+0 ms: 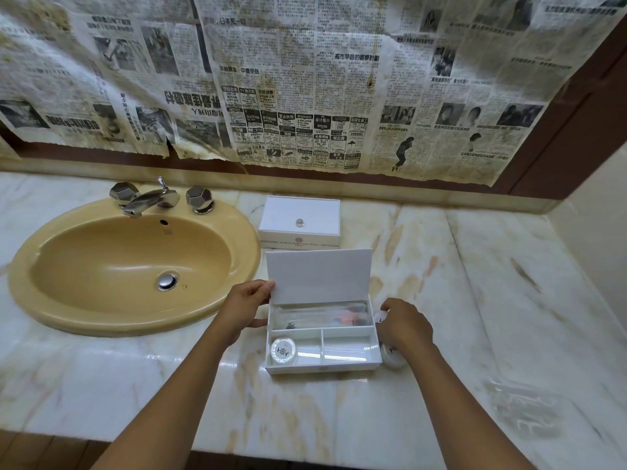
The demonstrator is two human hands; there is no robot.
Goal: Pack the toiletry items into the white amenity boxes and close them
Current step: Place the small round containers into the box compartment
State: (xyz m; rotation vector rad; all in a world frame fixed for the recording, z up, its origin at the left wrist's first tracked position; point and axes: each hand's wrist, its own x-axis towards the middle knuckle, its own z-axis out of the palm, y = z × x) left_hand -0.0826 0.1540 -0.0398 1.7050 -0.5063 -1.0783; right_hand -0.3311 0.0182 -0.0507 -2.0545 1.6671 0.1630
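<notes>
An open white amenity box point(324, 364) is sitting on the marble counter point(475, 300) just right of the yellow sink point(135, 266). The left hand point(246, 305) is pinching the raised lid point(319, 274) at its left edge, thumb resting on the box's side. A round wrapped soap point(283, 350) is lying in the front left compartment; clear-wrapped items point(322, 317), blurred, are filling the long rear one. The right hand point(405, 325) is closing on what appears to be a small wrapped packet point(393, 357) just beside the box's right wall. A second closed box point(300, 222) is standing behind.
</notes>
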